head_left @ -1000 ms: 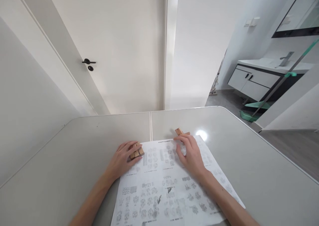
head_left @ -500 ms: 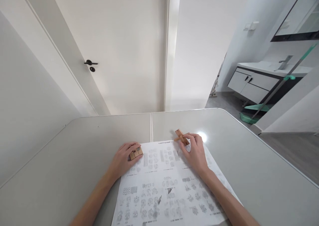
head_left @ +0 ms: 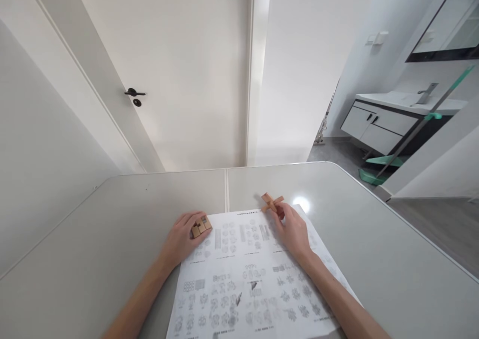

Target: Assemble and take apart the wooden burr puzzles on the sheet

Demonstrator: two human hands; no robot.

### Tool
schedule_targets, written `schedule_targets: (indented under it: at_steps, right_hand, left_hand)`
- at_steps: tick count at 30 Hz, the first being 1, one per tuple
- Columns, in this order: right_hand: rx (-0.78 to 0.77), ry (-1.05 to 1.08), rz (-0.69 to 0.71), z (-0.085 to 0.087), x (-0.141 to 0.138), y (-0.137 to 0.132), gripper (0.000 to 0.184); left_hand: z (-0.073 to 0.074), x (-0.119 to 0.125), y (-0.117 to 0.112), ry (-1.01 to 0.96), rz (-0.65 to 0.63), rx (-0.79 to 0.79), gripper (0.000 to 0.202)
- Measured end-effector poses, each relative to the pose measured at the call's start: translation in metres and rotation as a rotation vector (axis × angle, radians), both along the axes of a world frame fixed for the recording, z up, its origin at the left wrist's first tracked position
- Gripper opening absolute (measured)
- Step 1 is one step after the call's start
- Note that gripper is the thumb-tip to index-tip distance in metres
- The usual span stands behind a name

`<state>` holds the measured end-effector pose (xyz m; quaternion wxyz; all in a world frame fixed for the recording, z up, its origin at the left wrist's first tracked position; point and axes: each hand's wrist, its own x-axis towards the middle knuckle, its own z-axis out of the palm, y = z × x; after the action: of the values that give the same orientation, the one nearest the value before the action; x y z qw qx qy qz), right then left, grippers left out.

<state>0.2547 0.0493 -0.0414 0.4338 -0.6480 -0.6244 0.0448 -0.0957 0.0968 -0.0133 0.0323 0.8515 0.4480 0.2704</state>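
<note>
My left hand (head_left: 184,234) rests at the upper left corner of a printed instruction sheet (head_left: 239,259), its fingers curled round several small notched wooden puzzle pieces (head_left: 202,226) lying side by side. At the sheet's top right, my right hand (head_left: 294,228) pinches a cross-shaped set of wooden burr puzzle pieces (head_left: 272,203) between thumb and fingers. The crossed pieces sit over the sheet's far edge, with one end above the bare table. Small grey diagrams in rows cover the paper, too faint to read.
The sheet lies on a glossy light grey table (head_left: 93,229) with a seam (head_left: 226,192) down its far half. Beyond its far edge stands a white door (head_left: 194,80). To the right are a washbasin cabinet (head_left: 381,122) and a green dustpan (head_left: 370,176) on the floor.
My right fingers have shifted on the crossed pieces, and more of the crossing bar shows. The left hand still covers its pieces, slightly turned. The view has moved a little.
</note>
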Motion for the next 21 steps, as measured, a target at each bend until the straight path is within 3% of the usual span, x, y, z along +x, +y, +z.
schedule_targets:
  at_steps: [6, 9, 12, 15, 18, 21]
  right_hand:
    - [-0.023, 0.119, 0.012, 0.010, 0.003, -0.001, 0.039]
    - [-0.047, 0.344, 0.074, 0.019, -0.003, -0.006, 0.033]
    - [-0.058, 0.570, 0.150, 0.026, -0.014, -0.012, 0.031]
    - [-0.080, 0.741, 0.320, 0.030, -0.027, -0.017, 0.031]
    - [-0.141, 0.837, 0.500, 0.034, -0.039, -0.022, 0.030]
    - [-0.197, 0.868, 0.624, 0.037, -0.050, -0.029, 0.030]
  left_hand:
    - [0.003, 0.002, -0.002, 0.027, 0.044, -0.037, 0.043]
    - [0.013, 0.010, -0.010, -0.058, 0.054, 0.004, 0.051]
    - [0.023, 0.028, -0.025, -0.241, -0.023, 0.032, 0.042]
    - [0.024, 0.050, -0.040, -0.349, -0.059, -0.074, 0.041]
    - [0.020, 0.065, -0.051, -0.321, -0.041, -0.282, 0.046]
    - [0.019, 0.070, -0.056, -0.299, -0.079, -0.385, 0.031]
